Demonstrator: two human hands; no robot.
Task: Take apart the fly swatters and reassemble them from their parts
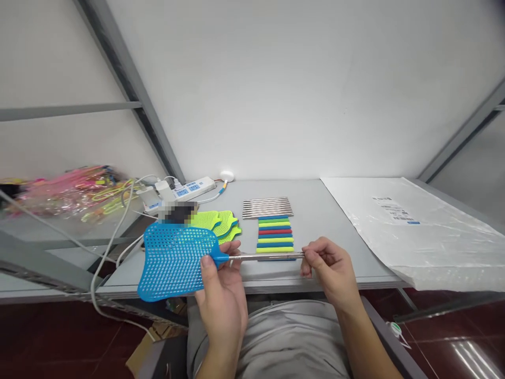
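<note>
"How's my hold?"
"My left hand (224,295) grips a blue mesh paddle (173,263) by its neck, my right hand (333,263) pinches the metal rod (270,257) — I'd align both, without twisting."
"Counts?"
"One each held. Ahead, between hands: about ten coloured tubes (275,240), then steel rods (266,207) — uncountable. Beyond the left: at least three green paddles (225,223)."

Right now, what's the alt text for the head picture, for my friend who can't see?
A left hand holds a blue swatter by its neck, and a right hand holds the end of its metal rod. Behind, on a gray table, lie green swatter heads, metal rods and colored tubes.
</note>
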